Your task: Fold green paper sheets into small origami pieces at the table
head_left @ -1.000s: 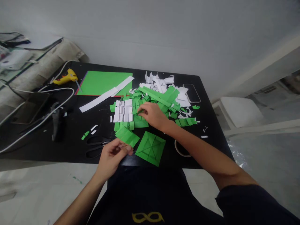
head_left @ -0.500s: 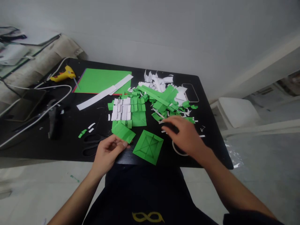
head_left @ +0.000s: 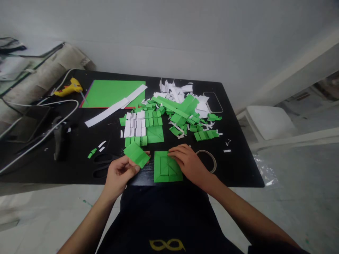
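My left hand [head_left: 119, 173] pinches a creased piece of green paper [head_left: 136, 154] between thumb and fingers, just above the table's front. To its right lies a folded green paper square [head_left: 161, 169] with a pressed frame and diagonal creases. The fingers of my right hand [head_left: 188, 163] stretch over the square's upper right corner and touch it. Beyond my left hand sit white folded paper pieces [head_left: 135, 125] beside green folded strips [head_left: 153, 118], partly over another green square [head_left: 159, 135].
A pile of green paper pieces [head_left: 185, 107] and white scraps [head_left: 173, 91] spreads behind. Black scissors [head_left: 102, 158] lie left, a tape ring [head_left: 214, 160] right. Farther off are a phone-shaped frame [head_left: 220, 106], green sheets [head_left: 113, 90], a yellow glue gun [head_left: 69, 88] and a white cable [head_left: 60, 120].
My right hand has come left from beside the scrap pile onto the green square. The square has turned to lie straight. My left hand still holds its green piece.
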A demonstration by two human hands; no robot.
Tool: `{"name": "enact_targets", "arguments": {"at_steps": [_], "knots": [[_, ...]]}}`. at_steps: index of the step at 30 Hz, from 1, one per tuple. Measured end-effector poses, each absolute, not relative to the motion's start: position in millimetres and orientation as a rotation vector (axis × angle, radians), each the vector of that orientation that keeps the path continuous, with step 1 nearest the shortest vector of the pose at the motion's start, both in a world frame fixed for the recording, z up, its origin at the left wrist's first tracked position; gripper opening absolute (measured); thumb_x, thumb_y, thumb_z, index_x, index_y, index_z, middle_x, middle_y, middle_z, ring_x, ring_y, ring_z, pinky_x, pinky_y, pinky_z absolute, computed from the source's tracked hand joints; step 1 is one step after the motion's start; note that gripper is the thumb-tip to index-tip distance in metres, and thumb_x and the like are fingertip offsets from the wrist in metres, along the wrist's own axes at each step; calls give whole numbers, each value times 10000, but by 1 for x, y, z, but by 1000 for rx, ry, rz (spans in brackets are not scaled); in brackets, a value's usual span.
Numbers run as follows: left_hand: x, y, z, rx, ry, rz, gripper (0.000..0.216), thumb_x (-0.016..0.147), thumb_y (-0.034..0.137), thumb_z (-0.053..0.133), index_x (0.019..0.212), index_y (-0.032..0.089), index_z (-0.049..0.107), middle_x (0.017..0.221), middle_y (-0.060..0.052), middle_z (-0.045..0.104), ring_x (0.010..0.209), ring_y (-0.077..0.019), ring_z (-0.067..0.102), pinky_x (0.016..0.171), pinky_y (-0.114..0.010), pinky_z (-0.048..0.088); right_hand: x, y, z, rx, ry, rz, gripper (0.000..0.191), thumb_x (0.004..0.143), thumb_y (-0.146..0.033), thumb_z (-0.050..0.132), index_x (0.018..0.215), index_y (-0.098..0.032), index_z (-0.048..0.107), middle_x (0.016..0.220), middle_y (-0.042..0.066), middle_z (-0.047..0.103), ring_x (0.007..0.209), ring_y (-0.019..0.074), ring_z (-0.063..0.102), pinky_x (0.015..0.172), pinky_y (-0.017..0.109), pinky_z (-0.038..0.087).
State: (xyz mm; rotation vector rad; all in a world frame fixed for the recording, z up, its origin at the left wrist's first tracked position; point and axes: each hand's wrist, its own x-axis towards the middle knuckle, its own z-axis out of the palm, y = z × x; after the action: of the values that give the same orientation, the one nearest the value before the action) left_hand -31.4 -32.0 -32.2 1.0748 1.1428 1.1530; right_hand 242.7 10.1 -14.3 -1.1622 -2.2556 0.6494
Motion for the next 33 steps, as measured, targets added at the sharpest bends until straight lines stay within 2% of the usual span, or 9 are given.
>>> {"name": "enact_targets", "arguments": {"at_steps": [3,6,8,10,13,20,23,29,33], "knots": [[-33,-32,-33,1103,1174,1137,293,803,386,814,650,192,658,970,-142,811,900,-312,760,722,-373,592,241,12,-9,-1134,-2194,656,205,992,-101,661,1085,-225,795,1175,87,808,1154,294,687,1017,546,570],[-28,-31,-26,1144,1213,1129,279,783,366,804,633,194,645,759,-77,745,654,-212,664,573,-294,505,234,11,8,-1126,-1987,773,117,976,-165,721,1043,-227,794,1125,82,813,1116,266,720,1018,489,577],[-23,-30,-18,1185,1219,1109,258,762,329,798,618,195,632,607,-12,636,530,-146,542,514,-253,435,227,11,21,-1146,-1838,981,73,952,-233,766,1021,-232,793,1069,65,815,1033,235,754,959,423,605],[-18,-29,-10,1226,1180,1052,252,751,308,786,608,195,612,539,27,540,480,-111,443,474,-226,367,218,13,31,-1145,-1750,1282,163,924,-289,800,1075,-229,789,1065,55,822,1003,222,769,905,384,621],[-13,-28,0,1274,1077,961,245,774,301,762,625,195,599,571,28,532,500,-107,426,471,-217,337,207,18,35,-1046,-1679,1604,316,847,-353,868,1116,-209,786,1106,68,818,1047,237,766,943,401,611],[-14,-34,-11,1163,914,943,336,849,399,804,681,188,603,624,22,535,549,-111,442,546,-233,375,201,21,30,-935,-1438,1902,309,766,-464,910,851,-196,781,1043,37,793,972,203,753,950,376,595],[-11,-36,-20,999,891,997,370,833,460,845,733,186,618,667,4,571,600,-127,502,583,-243,406,201,19,29,-922,-1332,1938,330,719,-459,943,816,-193,771,1061,37,785,941,183,749,911,344,598],[4,-32,-18,838,809,1123,362,756,419,934,806,177,669,687,6,603,619,-117,549,611,-225,450,202,18,21,-890,-1217,1939,354,655,-447,984,776,-192,770,1130,48,767,953,190,742,904,355,602],[11,-30,-14,782,745,1142,349,743,395,950,827,172,697,711,2,646,651,-118,592,642,-218,488,203,17,16,-882,-1213,1951,294,693,-412,973,799,-199,799,1156,46,762,996,201,736,927,360,591]]}}
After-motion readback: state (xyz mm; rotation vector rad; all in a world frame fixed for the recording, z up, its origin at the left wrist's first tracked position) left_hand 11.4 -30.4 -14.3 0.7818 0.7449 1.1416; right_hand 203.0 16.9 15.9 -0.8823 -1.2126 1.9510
